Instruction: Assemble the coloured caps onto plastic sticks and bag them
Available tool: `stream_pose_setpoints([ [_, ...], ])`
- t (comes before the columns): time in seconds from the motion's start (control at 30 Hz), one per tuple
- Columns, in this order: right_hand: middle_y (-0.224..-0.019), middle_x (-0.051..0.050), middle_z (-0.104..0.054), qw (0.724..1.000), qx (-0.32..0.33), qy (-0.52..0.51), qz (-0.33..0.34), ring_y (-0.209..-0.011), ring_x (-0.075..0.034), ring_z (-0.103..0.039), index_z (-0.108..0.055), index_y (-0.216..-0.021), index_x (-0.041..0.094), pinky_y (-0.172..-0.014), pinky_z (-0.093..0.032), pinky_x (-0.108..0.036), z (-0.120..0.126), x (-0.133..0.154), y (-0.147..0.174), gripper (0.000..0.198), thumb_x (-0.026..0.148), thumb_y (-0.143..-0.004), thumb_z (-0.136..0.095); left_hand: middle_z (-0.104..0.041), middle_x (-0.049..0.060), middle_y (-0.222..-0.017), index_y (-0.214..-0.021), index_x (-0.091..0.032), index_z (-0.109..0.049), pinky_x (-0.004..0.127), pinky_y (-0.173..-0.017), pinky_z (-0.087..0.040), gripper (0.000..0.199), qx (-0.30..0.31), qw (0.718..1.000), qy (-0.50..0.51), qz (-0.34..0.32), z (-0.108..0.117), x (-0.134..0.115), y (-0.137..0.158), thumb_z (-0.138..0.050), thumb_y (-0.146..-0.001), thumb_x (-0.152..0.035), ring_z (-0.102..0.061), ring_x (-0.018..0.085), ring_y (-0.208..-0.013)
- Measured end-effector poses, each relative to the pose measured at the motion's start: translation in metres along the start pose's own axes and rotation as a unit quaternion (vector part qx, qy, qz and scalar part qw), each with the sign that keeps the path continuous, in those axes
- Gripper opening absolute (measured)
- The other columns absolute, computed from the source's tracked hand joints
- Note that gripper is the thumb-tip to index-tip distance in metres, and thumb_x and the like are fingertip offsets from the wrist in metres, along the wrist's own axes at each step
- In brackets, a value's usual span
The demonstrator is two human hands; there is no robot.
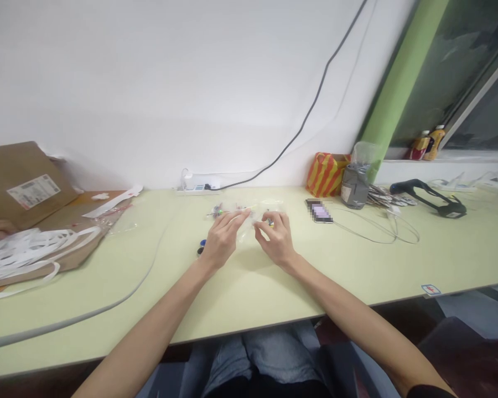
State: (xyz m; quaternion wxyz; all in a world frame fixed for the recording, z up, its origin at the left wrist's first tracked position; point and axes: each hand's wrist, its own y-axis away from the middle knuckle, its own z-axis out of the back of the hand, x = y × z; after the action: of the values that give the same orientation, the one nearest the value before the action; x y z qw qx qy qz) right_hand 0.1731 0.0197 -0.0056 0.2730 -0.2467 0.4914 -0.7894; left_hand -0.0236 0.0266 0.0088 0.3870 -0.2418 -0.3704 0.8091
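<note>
My left hand [222, 240] is over the pale green table, its fingers closed at the edge of a clear plastic bag [245, 233]. On the bag's other side, my right hand [277, 241] has thumb and fingers curled together in a pinch on it. A small yellow and dark piece shows between the right fingers, too small to name. Just beyond the left hand lie small coloured parts [218, 211] in what looks like clear wrapping. Beside the left wrist sit a blue round piece [203, 242] and a black one [200, 251].
A power strip [197, 190] lies against the wall. To the right are a phone [320, 211] with a cable, a striped bag [323, 176], a grey container [354, 187] and a black headset-like frame [434, 199]. Cardboard [29, 177] and white strips [37, 249] cover the left; a grey cable [108, 305] crosses there.
</note>
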Motion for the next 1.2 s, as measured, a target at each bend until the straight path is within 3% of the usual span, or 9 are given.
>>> stream_pose_setpoints([
  [0.17, -0.097, -0.008, -0.061, 1.0, -0.012, -0.004, -0.003, -0.095, -0.023, -0.05, -0.069, -0.091, 0.024, -0.084, -0.047, -0.039, 0.001, -0.008, -0.003, 0.021, 0.007, -0.089, -0.057, -0.05, 0.006, -0.149, -0.155, -0.027, -0.03, 0.042, -0.109, -0.045, 0.088, 0.028, 0.999, -0.015, 0.03, 0.005, 0.016, 0.005, -0.031, -0.075, 0.009, -0.048, 0.021, -0.137],
  [0.3, -0.1, -0.008, -0.066, 1.0, 0.012, -0.01, 0.025, -0.095, -0.022, -0.053, -0.068, -0.088, 0.023, -0.084, -0.048, -0.037, -0.001, -0.006, -0.003, 0.018, 0.008, -0.089, -0.058, -0.056, 0.005, -0.144, -0.154, -0.028, -0.034, 0.039, -0.102, -0.05, 0.089, 0.066, 0.997, -0.018, 0.038, 0.003, 0.014, 0.006, -0.034, -0.073, 0.008, -0.057, 0.022, -0.127],
  [0.43, -0.09, -0.005, -0.07, 1.0, 0.001, -0.02, 0.015, -0.09, -0.021, -0.057, -0.066, -0.084, 0.023, -0.083, -0.048, -0.038, 0.001, -0.004, -0.004, 0.014, 0.012, -0.091, -0.06, -0.05, 0.005, -0.149, -0.155, -0.025, -0.03, 0.045, -0.114, -0.04, 0.087, 0.08, 0.996, 0.012, 0.03, -0.001, -0.001, 0.001, -0.044, -0.073, 0.002, -0.05, 0.024, -0.135],
  [0.53, -0.091, -0.005, -0.072, 0.998, -0.013, -0.056, 0.011, -0.092, -0.021, -0.06, -0.065, -0.086, 0.023, -0.084, -0.049, -0.04, 0.005, -0.008, -0.006, 0.013, 0.013, -0.091, -0.061, -0.049, 0.007, -0.15, -0.153, -0.023, -0.034, 0.047, -0.116, -0.039, 0.074, 0.075, 0.997, 0.017, 0.03, -0.006, -0.003, 0.001, -0.052, -0.083, -0.01, -0.047, 0.026, -0.138],
  [0.67, -0.095, -0.006, -0.073, 0.994, -0.004, -0.098, 0.049, -0.098, -0.022, -0.062, -0.067, -0.094, 0.024, -0.087, -0.052, -0.041, 0.01, -0.012, -0.01, 0.016, 0.012, -0.093, -0.057, -0.067, 0.005, -0.13, -0.137, -0.025, -0.055, 0.045, -0.11, -0.045, 0.044, 0.03, 0.999, -0.02, 0.009, -0.011, 0.01, 0.006, -0.042, -0.097, -0.015, -0.06, 0.021, -0.126],
  [0.87, -0.107, -0.009, -0.072, 0.986, 0.08, -0.092, 0.116, -0.104, -0.02, -0.064, -0.067, -0.112, 0.023, -0.091, -0.053, -0.039, 0.006, -0.01, -0.005, 0.027, 0.009, -0.094, -0.053, -0.065, 0.008, -0.133, -0.142, -0.023, -0.051, 0.047, -0.112, -0.044, 0.051, 0.013, 0.996, -0.085, -0.023, -0.004, 0.015, 0.006, -0.035, -0.096, -0.005, -0.059, 0.019, -0.127],
  [1.0, -0.125, -0.01, -0.068, 0.984, 0.124, -0.074, 0.101, -0.116, -0.022, -0.062, -0.063, -0.127, 0.025, -0.094, -0.052, -0.04, 0.003, -0.01, -0.001, 0.037, 0.011, -0.094, -0.053, -0.056, 0.008, -0.144, -0.15, -0.019, -0.041, 0.044, -0.115, -0.041, 0.066, 0.067, 0.992, -0.09, -0.062, -0.002, 0.009, 0.002, -0.028, -0.089, 0.004, -0.049, 0.018, -0.137],
  [1.2, -0.11, -0.013, -0.07, 0.968, 0.204, -0.084, 0.12, -0.104, -0.025, -0.064, -0.065, -0.118, 0.017, -0.083, -0.055, -0.038, 0.005, -0.01, -0.004, 0.034, 0.007, -0.09, -0.048, -0.047, 0.008, -0.152, -0.152, -0.019, -0.038, 0.047, -0.119, -0.037, 0.076, 0.132, 0.985, -0.082, -0.07, -0.004, 0.011, 0.002, -0.03, -0.081, 0.007, -0.04, 0.02, -0.144],
])
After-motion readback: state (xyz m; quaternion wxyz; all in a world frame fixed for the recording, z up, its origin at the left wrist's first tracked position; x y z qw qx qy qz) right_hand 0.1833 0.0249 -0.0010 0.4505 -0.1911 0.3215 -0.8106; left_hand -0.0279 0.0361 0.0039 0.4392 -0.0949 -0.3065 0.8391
